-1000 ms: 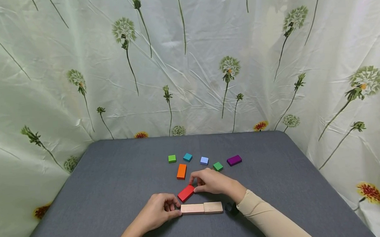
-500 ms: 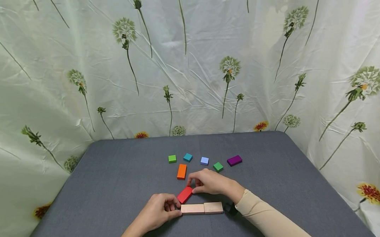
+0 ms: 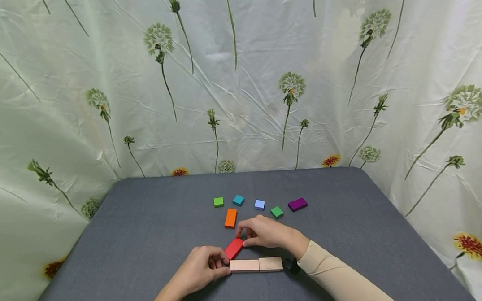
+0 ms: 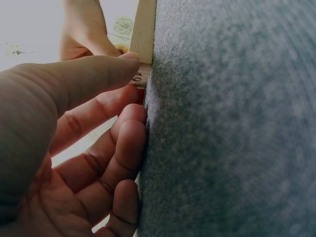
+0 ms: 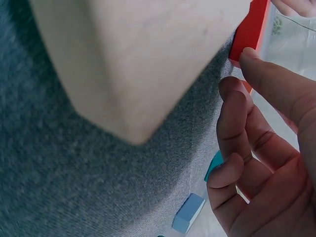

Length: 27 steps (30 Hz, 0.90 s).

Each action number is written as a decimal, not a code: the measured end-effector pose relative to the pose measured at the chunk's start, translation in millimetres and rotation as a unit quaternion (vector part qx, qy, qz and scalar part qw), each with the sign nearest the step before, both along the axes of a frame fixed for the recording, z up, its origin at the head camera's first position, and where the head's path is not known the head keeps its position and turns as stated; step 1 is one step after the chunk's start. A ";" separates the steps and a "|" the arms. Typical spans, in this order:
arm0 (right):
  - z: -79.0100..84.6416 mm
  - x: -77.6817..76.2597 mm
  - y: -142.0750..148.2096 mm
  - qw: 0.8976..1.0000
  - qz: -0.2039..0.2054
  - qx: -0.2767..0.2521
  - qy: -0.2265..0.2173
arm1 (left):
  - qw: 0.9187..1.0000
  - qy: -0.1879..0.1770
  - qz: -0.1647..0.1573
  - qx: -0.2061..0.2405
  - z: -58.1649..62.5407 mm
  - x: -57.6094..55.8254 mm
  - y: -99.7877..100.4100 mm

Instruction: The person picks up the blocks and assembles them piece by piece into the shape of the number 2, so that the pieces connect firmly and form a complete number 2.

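Observation:
Two pale wooden blocks lie end to end on the table: a left one [image 3: 244, 266] and a right one [image 3: 270, 264]. My left hand [image 3: 203, 265] pinches the left block's outer end between thumb and index finger. Dark marks show on that block's end [image 4: 140, 75] in the left wrist view. Just behind the left block, a red block [image 3: 234, 248] lies slanted, its near corner at or close to the wood. My right hand [image 3: 266, 232] holds the red block's far end between thumb and index finger. In the right wrist view, a wooden block [image 5: 148, 59] looms large.
Farther back lie an orange block [image 3: 230, 218], a light green block [image 3: 218, 202], a teal block [image 3: 238, 200], a pale blue block [image 3: 259, 205], a green block [image 3: 277, 212] and a purple block [image 3: 297, 204]. A flowered curtain [image 3: 246, 87] hangs behind the grey table [image 3: 155, 217].
My right hand has shifted slightly left and nearer, bringing the red block closer to the left wooden block. The left hand and the wooden blocks have stayed put.

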State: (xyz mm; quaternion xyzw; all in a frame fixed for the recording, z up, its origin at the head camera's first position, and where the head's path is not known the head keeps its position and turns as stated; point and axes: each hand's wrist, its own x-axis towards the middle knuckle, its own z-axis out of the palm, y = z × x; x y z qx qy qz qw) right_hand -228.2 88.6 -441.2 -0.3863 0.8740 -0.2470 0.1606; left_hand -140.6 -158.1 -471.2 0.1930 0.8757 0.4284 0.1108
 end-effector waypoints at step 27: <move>5.9 -20.1 9.9 1.000 -0.013 -0.016 -0.011 | 1.000 0.002 0.003 0.000 -1.3 0.2 0.0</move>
